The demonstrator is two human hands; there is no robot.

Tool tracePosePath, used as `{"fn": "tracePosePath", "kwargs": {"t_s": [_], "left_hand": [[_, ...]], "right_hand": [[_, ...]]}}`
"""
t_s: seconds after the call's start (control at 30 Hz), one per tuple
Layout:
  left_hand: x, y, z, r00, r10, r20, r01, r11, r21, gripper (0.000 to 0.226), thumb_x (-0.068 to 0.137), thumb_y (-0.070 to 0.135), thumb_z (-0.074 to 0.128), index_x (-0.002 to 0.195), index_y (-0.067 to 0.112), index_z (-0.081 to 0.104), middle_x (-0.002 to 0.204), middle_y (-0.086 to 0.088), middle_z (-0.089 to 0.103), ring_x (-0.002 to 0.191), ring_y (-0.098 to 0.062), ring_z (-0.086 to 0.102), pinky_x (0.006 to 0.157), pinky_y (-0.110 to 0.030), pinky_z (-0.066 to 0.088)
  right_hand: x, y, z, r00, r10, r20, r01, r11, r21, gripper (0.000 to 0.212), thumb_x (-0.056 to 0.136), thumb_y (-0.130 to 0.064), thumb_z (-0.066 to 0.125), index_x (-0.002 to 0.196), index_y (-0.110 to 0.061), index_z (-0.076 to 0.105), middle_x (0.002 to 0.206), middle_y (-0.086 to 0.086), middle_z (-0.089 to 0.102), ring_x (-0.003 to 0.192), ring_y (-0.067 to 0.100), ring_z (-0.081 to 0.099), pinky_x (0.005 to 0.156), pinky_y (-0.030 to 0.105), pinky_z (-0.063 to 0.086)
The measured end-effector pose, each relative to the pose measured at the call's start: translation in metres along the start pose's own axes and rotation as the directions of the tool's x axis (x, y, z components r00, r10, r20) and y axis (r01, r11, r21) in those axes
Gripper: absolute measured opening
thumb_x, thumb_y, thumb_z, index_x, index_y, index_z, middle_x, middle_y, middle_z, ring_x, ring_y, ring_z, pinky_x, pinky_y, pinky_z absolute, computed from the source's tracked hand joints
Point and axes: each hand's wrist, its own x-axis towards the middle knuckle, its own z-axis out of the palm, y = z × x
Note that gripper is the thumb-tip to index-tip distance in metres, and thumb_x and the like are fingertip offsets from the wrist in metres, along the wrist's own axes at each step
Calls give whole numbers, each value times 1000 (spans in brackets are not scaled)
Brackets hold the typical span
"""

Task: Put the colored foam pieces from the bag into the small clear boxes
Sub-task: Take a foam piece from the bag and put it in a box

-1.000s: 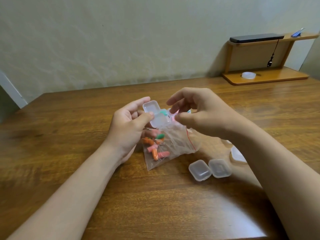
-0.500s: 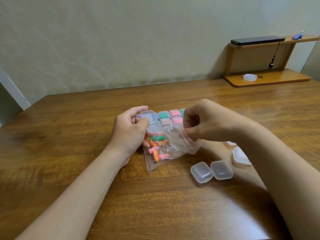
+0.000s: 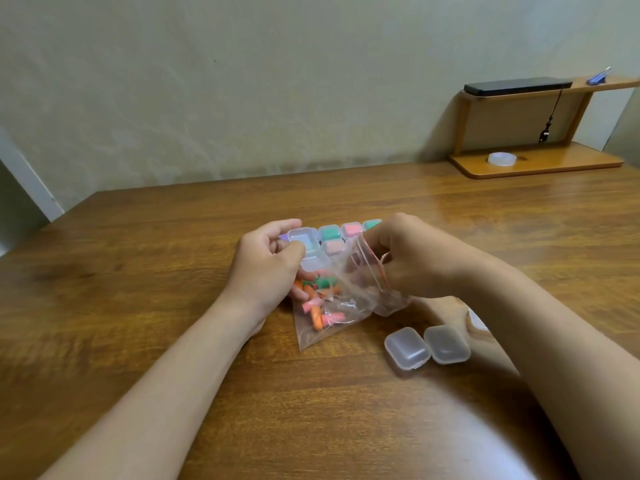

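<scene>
A clear zip bag (image 3: 341,306) with a red seal line lies at the table's middle, holding several orange, pink and green foam pieces (image 3: 318,303). My left hand (image 3: 268,265) grips an open small clear box (image 3: 306,242) above the bag's left side. My right hand (image 3: 412,258) has its fingers curled into the bag's mouth, pinching the plastic at the red seal. Behind the hands stand several small boxes (image 3: 341,233) filled with green and pink foam. Two shut empty clear boxes (image 3: 427,348) sit to the right of the bag.
Part of another clear box (image 3: 478,320) shows behind my right forearm. A wooden shelf (image 3: 536,161) stands at the back right with a black device on top and a roll of clear tape (image 3: 502,158) on its base. The wall runs along the table's far edge.
My right hand has dropped from above the held box to the bag's mouth and taken hold of it. My left hand, with the box, has lowered slightly toward the bag.
</scene>
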Motion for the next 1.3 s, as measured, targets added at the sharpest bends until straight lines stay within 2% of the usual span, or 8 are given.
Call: {"fn": "tracePosePath", "kwargs": {"t_s": [0.1,0.27,0.43,0.53,0.7,0.8,1.0,1.3], "left_hand": [[0,0,0,1000,-13,13,13,1000,-1,45,95,1,50,135,17,60,80,-7,72,61,-26,73,45,-28,55],[0,1,1,1000,-20,13,20,1000,-12,45,95,2,50,137,15,58,85,-8,72,61,-23,73,44,-29,54],[-1,2,2,999,-32,21,32,999,-39,46,95,0,49,139,14,56,84,-9,71,62,-24,74,41,-27,53],[-3,2,3,999,-29,25,30,998,-54,46,96,-1,48,139,12,55,80,-5,68,58,-18,72,42,-27,54],[-2,2,3,999,-30,40,32,998,-56,46,96,-1,49,139,14,55,75,-6,70,60,-20,73,42,-28,54],[-1,1,4,999,-22,39,24,998,-58,46,95,-2,49,138,13,56,67,-3,67,59,-21,72,42,-29,54],[-2,0,4,999,-5,45,8,999,-49,47,95,-3,48,138,13,56,79,-10,66,58,-19,72,41,-28,53],[1,-2,3,999,11,36,-11,1000,-9,46,94,-3,48,133,18,58,79,-11,62,57,-22,70,41,-29,55]], "right_hand": [[1,-3,4,1000,14,17,-13,998,-69,28,91,-29,69,68,-11,70,64,2,62,55,11,51,50,28,44],[0,-6,2,991,103,87,-109,992,61,38,99,-36,58,80,-7,74,70,11,71,61,25,66,55,40,55],[0,-5,1,994,97,51,-96,995,-21,23,95,-18,61,76,-10,71,69,5,71,57,16,65,52,38,57],[1,-6,7,995,97,-16,-98,991,-87,30,89,-10,65,60,-16,61,58,-1,62,50,11,54,42,24,44],[4,-7,19,998,46,-44,-52,986,-160,22,88,-17,66,66,-12,64,67,5,65,63,22,60,57,38,54],[4,-9,21,997,51,-50,-60,981,-186,35,88,-20,66,56,-19,53,63,4,62,60,23,59,57,36,53],[3,-12,20,997,53,-51,-61,981,-182,38,88,-23,65,54,-20,47,63,5,61,61,27,59,57,41,54],[1,-12,6,990,117,-74,-127,979,-161,20,88,-16,69,69,-19,65,78,1,66,69,19,64,56,29,56]]}}
